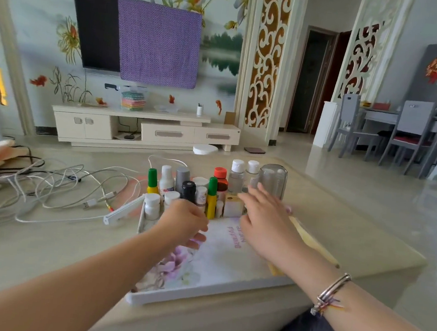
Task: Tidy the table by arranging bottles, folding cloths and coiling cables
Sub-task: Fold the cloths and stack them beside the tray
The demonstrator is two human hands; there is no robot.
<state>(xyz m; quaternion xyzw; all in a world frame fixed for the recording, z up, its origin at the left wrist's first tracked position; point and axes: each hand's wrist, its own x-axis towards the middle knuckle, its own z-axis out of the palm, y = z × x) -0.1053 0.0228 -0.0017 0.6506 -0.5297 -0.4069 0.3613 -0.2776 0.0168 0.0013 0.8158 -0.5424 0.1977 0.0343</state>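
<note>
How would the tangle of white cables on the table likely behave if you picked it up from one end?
The white cables lie in loose overlapping loops, so they are probably floppy and would trail rather than lift as one. Strands cross each other and a black cable, so they may snag. The plug ends could drag across the table.

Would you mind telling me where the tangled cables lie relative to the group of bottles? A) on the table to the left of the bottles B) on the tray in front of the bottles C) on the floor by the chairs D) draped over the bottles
A: the tangled cables sprawl uncoiled on the table left of the bottles.
</note>
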